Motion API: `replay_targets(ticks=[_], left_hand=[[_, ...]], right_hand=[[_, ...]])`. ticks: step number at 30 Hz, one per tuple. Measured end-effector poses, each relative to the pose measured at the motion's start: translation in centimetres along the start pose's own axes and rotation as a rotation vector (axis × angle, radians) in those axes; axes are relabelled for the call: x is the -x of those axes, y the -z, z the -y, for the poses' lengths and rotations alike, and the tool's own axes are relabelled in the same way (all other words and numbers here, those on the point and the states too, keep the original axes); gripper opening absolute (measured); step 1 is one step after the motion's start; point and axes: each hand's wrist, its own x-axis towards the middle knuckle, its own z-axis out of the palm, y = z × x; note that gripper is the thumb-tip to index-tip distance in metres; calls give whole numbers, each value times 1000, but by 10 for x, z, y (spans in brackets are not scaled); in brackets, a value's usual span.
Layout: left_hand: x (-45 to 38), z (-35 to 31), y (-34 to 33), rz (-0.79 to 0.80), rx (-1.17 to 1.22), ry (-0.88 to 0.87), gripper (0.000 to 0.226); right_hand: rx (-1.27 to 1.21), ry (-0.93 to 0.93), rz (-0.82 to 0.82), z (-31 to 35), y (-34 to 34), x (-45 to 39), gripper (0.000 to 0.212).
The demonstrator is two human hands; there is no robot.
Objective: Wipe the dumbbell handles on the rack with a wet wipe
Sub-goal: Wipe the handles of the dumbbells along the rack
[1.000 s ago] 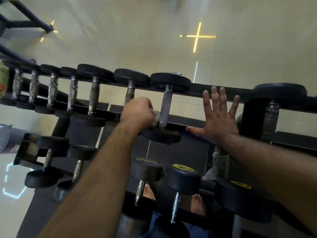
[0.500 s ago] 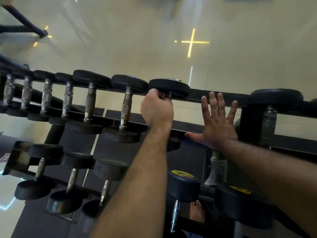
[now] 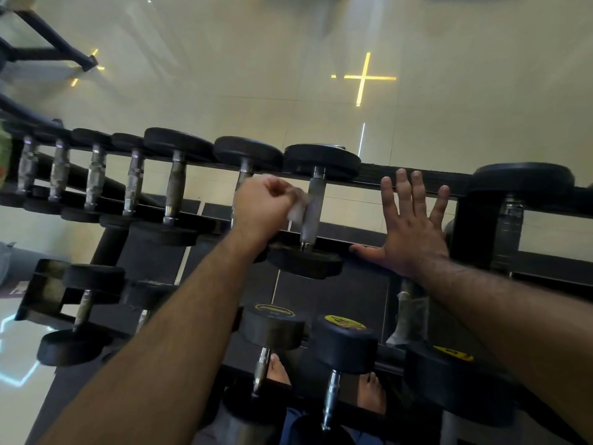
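Left hand (image 3: 261,208) pinches white wet wipe (image 3: 296,210), pressed against left side of dumbbell handle (image 3: 313,213) on rack top rail (image 3: 417,179). Right hand (image 3: 409,234) spread flat, thumb on rack front rail.

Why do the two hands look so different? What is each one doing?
The left hand is curled and pinches a white wet wipe against a dumbbell handle; the right hand holds nothing. The left hand's fingers are bunched; the right hand's are straight and spread, resting flat on the rack. Both are bare and reach the top shelf.
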Motion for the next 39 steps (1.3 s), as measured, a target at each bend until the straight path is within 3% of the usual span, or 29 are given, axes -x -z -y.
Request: replay_targets(ticks=[2, 5, 7, 11, 12, 16, 18, 22, 25, 28, 32, 36, 39], left_hand=[[-16, -7, -8, -36, 247, 164, 8], [-17, -16, -27, 43, 441, 219, 10], [-7, -9, -27, 69, 312, 151, 12], [8, 12, -2, 174, -204, 95, 12], [9, 9, 0, 119, -232, 60, 10], [16, -27, -22, -372, -207, -142, 7], [20, -35, -48, -417, -334, -284, 6], [22, -43, -80, -203, -684, -666, 10], [21, -52, -74, 90, -1034, -668, 21], [34, -58, -51, 336, -1174, -647, 17], [46, -49, -8, 519, -1009, -448, 11], [42, -29, 17, 257, -646, -226, 9], [52, -15, 16, 192, -448, -103, 3]], right_hand=[[3, 1, 5, 1, 1, -1, 146], [12, -6, 0, 1, -1, -1, 146], [10, -6, 8, 1, -1, 0, 146], [11, -3, 3, 1, -2, -1, 146], [8, -5, 4, 1, -2, -1, 146], [10, -7, 9, 1, -2, 0, 146], [7, -6, -4, 1, -3, 0, 146], [14, -11, -10, 0, -4, -3, 147], [11, -6, -11, 1, -5, -2, 146], [6, -1, -23, 1, -5, 0, 145], [-1, 0, -25, 1, -2, -2, 145], [4, -17, 32, 3, 5, 0, 144], [-24, -28, 57, 3, 10, 2, 145]])
